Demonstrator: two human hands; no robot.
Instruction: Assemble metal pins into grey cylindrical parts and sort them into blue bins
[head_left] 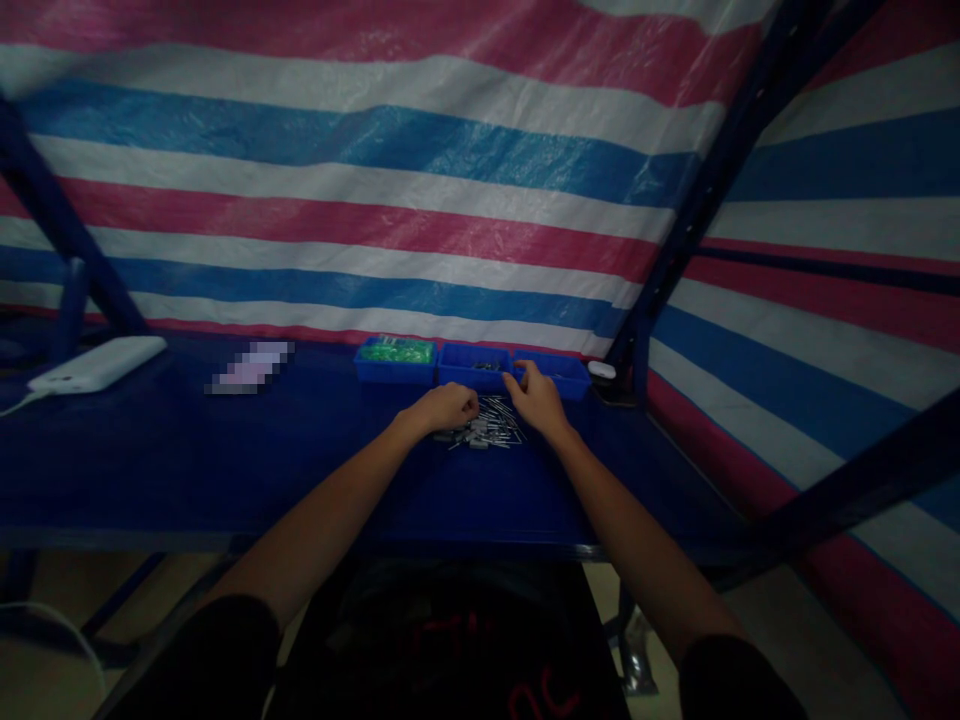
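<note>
A loose pile of thin metal pins (501, 424) lies on the blue table, with small grey block-like pieces (477, 430) along its left side. My left hand (450, 406) is closed at the pile's left edge, fingers curled inward; whatever they may hold is hidden. Just right of the pile, my right hand (538, 398) hovers with thumb and fingers apart and nothing visible between them. Behind it, a blue bin (570, 388) is partly covered by the fingers. The middle blue bin (454, 374) contains small metal parts. In the left bin (390, 374) sits a green plastic packet (397, 351).
A white device with a cable (101, 364) and a pixelated flat object (251, 367) lie on the table (187, 470) to the left. A small white case (601, 370) rests at the right. Striped sheeting (375, 220) hangs behind, with dark blue frame posts (679, 220).
</note>
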